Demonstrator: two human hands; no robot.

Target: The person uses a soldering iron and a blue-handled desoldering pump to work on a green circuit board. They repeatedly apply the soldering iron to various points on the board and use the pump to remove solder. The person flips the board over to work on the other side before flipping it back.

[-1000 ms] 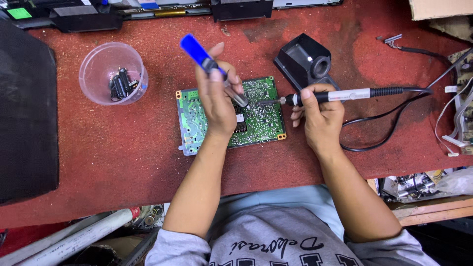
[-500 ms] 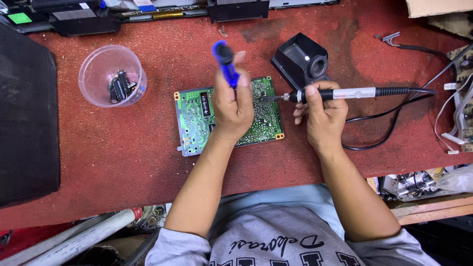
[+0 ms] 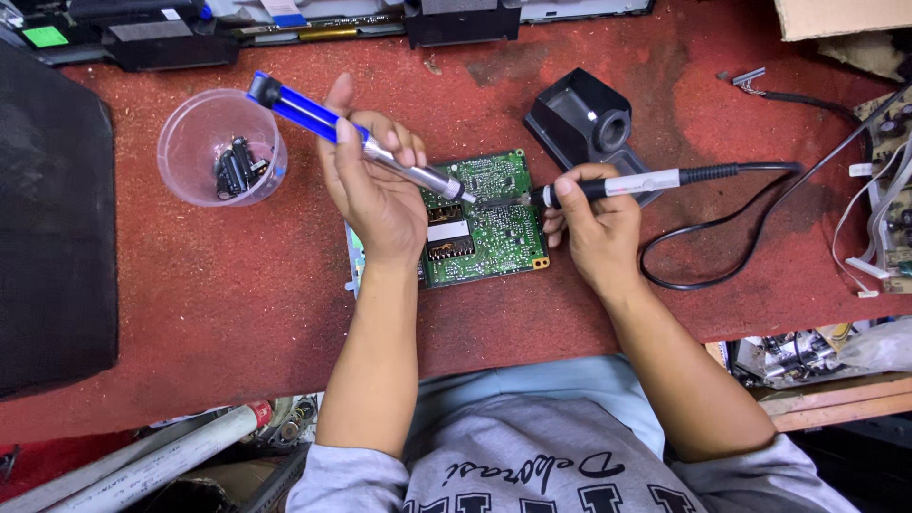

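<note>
Desoldering at a green circuit board, shown mid-step, left to right. Well to the left of both grips, on the red tabletop: a clear plastic cup with a few small dark parts at its bottom. Next, the left hand, closed around a desoldering pump with a blue barrel and silver body, plunger end raised toward the cup, nozzle slanting down and to the right onto the board. Board lying flat just beneath and to the right of this hand, its left edge hidden under the palm, its upper middle directly below the nozzle. Further right, the right hand, clenched pen-fashion on a soldering iron, shaft nearly level, tip pointing left and almost meeting the pump nozzle above the same spot of the board. Beyond the right hand's knuckles: a black iron stand; to its right, the iron's black cable looping across the tabletop. Step judged in hand: heating a joint with the pump poised beside it. Next move, by this reading, calling for both tips held steady on that one joint, nozzle close against the molten solder before triggering, board kept from sliding under the left palm. Contact between either tip and board too fine to confirm.
</note>
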